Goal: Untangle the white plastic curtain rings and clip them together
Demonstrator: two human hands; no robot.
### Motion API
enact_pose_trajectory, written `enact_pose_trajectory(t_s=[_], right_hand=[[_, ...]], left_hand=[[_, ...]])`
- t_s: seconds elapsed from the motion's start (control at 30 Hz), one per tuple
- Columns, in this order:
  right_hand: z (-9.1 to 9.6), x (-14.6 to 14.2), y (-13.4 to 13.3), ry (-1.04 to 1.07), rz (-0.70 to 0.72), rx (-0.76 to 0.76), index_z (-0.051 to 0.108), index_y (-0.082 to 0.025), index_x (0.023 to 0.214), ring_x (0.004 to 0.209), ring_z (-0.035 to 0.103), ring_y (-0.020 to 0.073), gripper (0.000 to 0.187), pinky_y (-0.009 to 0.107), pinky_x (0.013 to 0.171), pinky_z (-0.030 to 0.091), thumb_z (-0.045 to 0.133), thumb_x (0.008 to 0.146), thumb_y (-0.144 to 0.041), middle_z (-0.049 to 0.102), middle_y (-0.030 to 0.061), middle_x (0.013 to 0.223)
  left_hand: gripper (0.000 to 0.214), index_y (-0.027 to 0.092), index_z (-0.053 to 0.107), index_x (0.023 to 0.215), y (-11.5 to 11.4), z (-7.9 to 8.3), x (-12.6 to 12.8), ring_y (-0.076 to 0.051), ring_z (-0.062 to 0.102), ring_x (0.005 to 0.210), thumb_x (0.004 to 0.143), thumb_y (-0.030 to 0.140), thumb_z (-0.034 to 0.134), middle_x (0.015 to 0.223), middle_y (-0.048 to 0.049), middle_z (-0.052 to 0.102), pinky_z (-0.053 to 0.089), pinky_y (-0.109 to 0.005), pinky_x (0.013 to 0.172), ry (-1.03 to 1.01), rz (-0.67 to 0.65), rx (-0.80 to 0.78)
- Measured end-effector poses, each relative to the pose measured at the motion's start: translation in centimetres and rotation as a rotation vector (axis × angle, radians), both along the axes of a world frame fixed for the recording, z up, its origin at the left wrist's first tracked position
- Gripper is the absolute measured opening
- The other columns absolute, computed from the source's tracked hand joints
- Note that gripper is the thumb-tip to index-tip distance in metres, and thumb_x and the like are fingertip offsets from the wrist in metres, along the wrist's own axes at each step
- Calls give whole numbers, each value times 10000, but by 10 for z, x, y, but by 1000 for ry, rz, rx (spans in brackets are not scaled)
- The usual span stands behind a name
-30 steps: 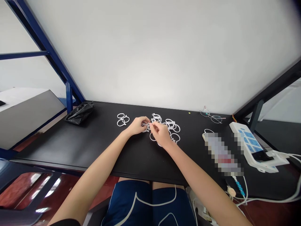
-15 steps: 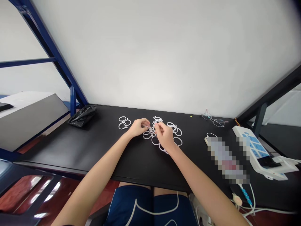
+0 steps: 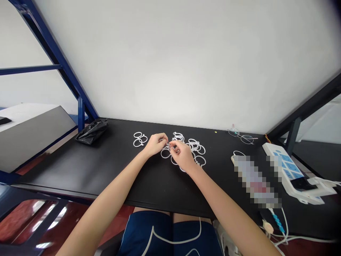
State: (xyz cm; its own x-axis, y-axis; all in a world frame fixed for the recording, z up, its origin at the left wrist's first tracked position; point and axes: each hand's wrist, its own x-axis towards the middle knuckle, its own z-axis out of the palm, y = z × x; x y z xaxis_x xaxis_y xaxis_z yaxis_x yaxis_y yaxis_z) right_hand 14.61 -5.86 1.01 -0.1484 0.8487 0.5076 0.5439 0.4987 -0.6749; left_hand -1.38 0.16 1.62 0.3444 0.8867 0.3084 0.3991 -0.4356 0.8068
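Several white curtain rings (image 3: 200, 149), thin hoops that seem to have small eyelets, lie in a loose pile on the black table (image 3: 112, 160). At the pile's left side my left hand (image 3: 156, 144) is closed in a pinch on a white ring, part of which shows behind its fingers. My right hand (image 3: 182, 155) reaches over the pile, thumb and fingertips pinched together and meeting the left fingertips at the same ring. The exact grip point is too small to make out. Apart to the left lies a small group of white rings (image 3: 137, 143).
A crumpled black plastic bag (image 3: 92, 132) sits at the back left. On the right are eyeglasses (image 3: 247, 139), a blurred-out phone-like device (image 3: 255, 181) with a cable (image 3: 278, 222), and a white power strip (image 3: 289, 170). A wall (image 3: 170, 64) rises behind the table.
My right hand has moved left from the middle of the pile, and its fingertips now meet those of my left hand. The left hand has hardly moved.
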Motion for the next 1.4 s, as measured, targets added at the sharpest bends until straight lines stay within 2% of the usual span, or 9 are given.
enact_pose_trajectory(t_s=[0.3,0.5,0.6,0.87,1.07,1.17,1.27,1.4], right_hand=[[-2,-1,0,-6,-25,-27,641,-208,955,607,617,124,155,264,562,497,622,800,-210,654,37,943],[-4,-1,1,14,14,32,662,-218,874,839,628,197,88,261,569,505,590,831,-189,659,56,905],[-4,-2,-1,28,25,26,660,-214,867,821,624,197,93,263,568,512,577,841,-178,654,54,850],[-5,-2,0,26,54,9,656,-211,815,743,610,182,99,277,602,513,570,861,-198,631,43,787],[-7,0,3,33,51,18,676,-201,822,715,603,170,110,279,620,507,578,867,-223,638,42,791],[-5,0,3,48,0,63,681,-194,829,662,579,155,117,271,592,500,578,872,-229,626,37,755],[-1,0,2,103,-66,122,684,-185,828,621,557,142,118,265,572,500,590,868,-245,612,28,718],[3,-2,1,205,-39,108,692,-186,816,596,548,134,121,251,539,497,624,850,-280,605,16,679]], left_hand=[[141,167,541,643,-4,4,1,-102,416,513,709,168,415,595,17,550,332,-224,519,-51,-18,-60],[166,177,518,601,-8,3,6,-121,419,521,690,150,381,544,21,495,332,-241,529,-55,-35,-53],[190,184,497,589,-12,4,8,-127,401,512,708,150,353,511,27,436,325,-248,525,-67,4,-16],[235,184,486,558,-17,8,9,-139,424,542,740,172,338,527,13,443,339,-264,561,-34,33,32],[194,182,480,611,-16,7,9,-128,395,533,750,165,346,549,20,432,328,-255,548,-99,26,12],[179,179,510,685,-18,6,11,-116,371,514,805,197,379,556,33,421,318,-245,527,-159,35,-5],[214,174,545,810,-21,6,14,-108,383,529,900,309,404,588,39,436,330,-235,545,-201,48,92],[245,171,554,848,-23,3,13,-95,370,502,914,391,467,560,51,429,329,-228,541,-127,46,280]])
